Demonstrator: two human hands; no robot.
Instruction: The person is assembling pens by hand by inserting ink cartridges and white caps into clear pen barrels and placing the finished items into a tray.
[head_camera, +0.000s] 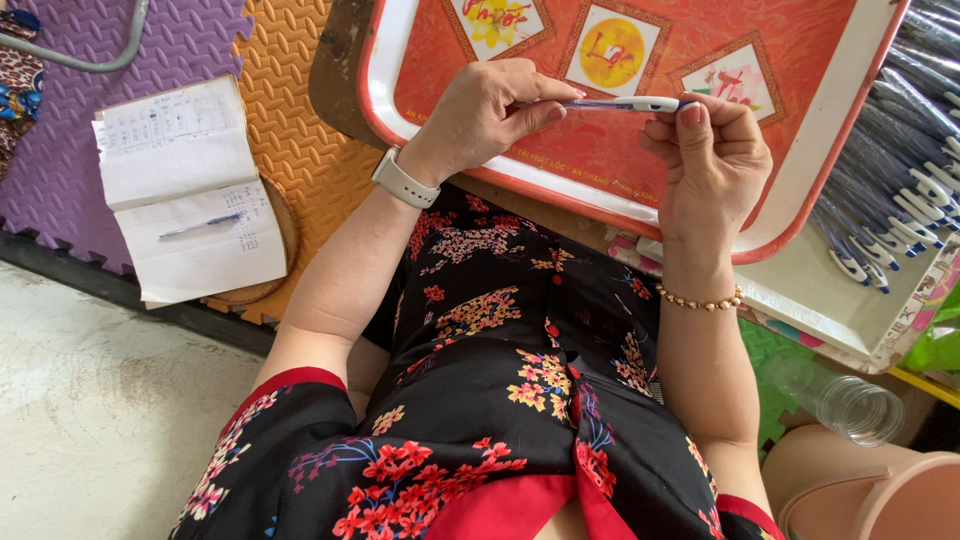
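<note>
Pen (620, 103), blue and white, held level between both hands over the red tray (800, 190). Left hand (490, 110) pinches the blue end, thumb and fingers closed tight on the barrel; white watch (404, 181) on that wrist. Right hand (712, 150) closes on the white end, thumb on top, fingers curled under; bead bracelet (700, 300) on that wrist. Both grips fully closed on the pen, no gap showing. Tray rests across the person's lap, white rim, printed squares on its floor. To the right, a pile of similar blue-white pens (900, 150) lies in a pale box (830, 300), just beside the tray. Open notebook (185, 190) with a pen on it lies on the orange foam mat (300, 130), well apart to the left. Clear plastic bottle (840, 400) lies near the right knee, beside a pink stool (880, 500)
</note>
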